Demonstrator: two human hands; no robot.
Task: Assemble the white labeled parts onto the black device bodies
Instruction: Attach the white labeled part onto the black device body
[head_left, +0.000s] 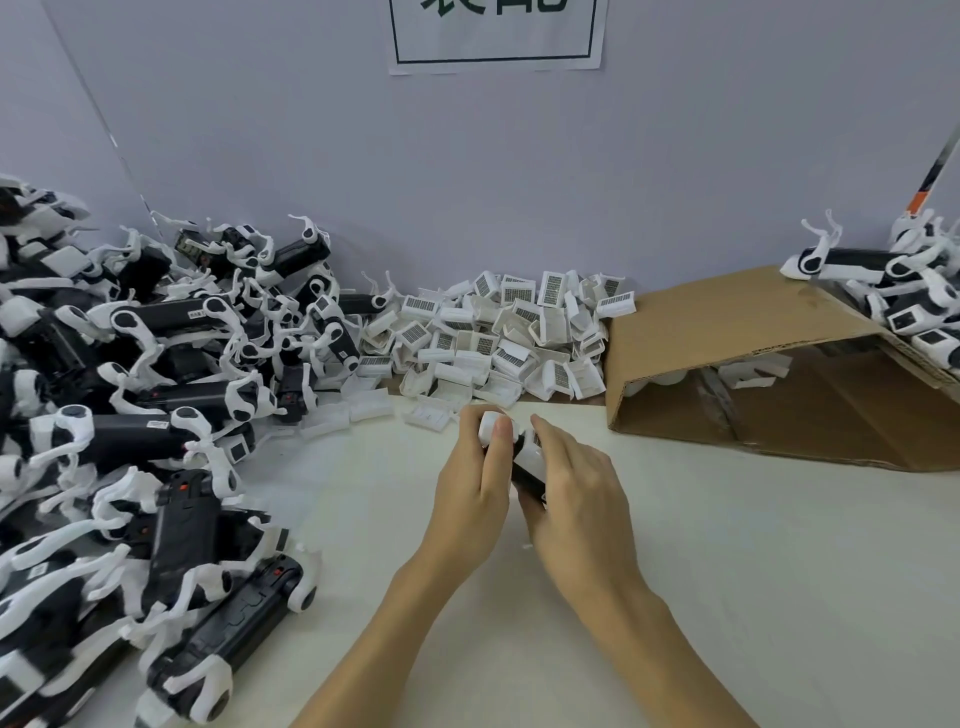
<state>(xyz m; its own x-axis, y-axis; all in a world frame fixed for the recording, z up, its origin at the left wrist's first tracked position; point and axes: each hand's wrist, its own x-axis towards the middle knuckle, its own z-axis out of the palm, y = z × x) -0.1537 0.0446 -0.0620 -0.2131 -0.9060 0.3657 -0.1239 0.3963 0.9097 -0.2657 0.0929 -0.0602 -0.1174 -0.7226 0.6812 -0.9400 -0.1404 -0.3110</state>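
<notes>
A black device body (525, 470) with white ends is held between both hands above the middle of the table. My left hand (475, 483) grips its far white end, thumb on top. My right hand (574, 486) curls round its near side, and a white labeled part sits under those fingers, mostly hidden. A heap of white labeled parts (498, 332) lies against the back wall. A large pile of black device bodies (156, 415) with white legs fills the left side.
A cardboard box (769, 374) lies on its side at the right with a few white parts inside. More black and white devices (914, 291) are stacked on and behind it. A paper sign (496, 31) hangs on the wall.
</notes>
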